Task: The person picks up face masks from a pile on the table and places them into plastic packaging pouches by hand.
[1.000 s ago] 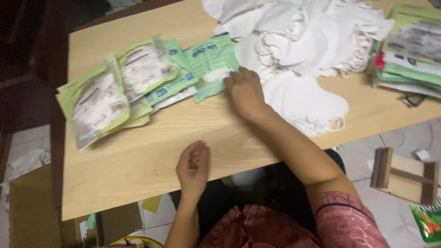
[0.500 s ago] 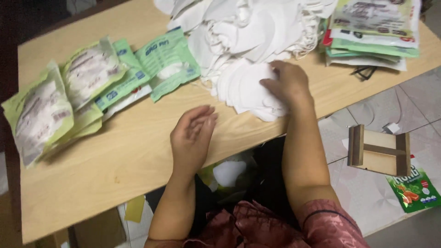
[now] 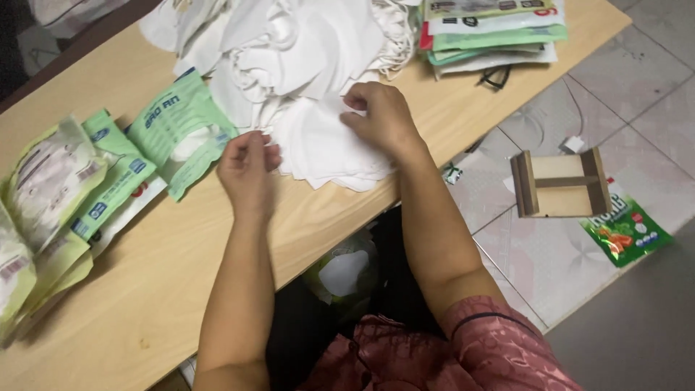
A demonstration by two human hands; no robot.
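White masks [image 3: 318, 141] are lying in a flat stack at the near edge of the wooden counter [image 3: 145, 289], between the two hands. They look thin and soft, and their edges are fanning out a little over the counter's rim. Behind them a bigger, messy heap [image 3: 289, 43] of the same white masks is piling up, with loops showing on its right side. The right hand [image 3: 380, 116] is resting palm down on the top of the stack, with its fingers bent and pinching the top mask at its far edge. The right arm is reaching in from the lower right, with a dark pink sleeve [image 3: 499, 347] at the shoulder. The left hand [image 3: 246, 166] is sitting at the left edge of the stack, fingers curled in and close together, and its fingertips are touching the edge of the masks; I cannot tell if it is gripping one. The left arm is stretching straight up from the bottom of the view. Just left of that hand, green packs [image 3: 177, 130] are lying in a row on the counter. More flat packs [image 3: 492, 32] are stacked at the far right corner. On the tiled floor to the right, a small wooden stool [image 3: 561, 185] is standing beside a green bag [image 3: 626, 232].
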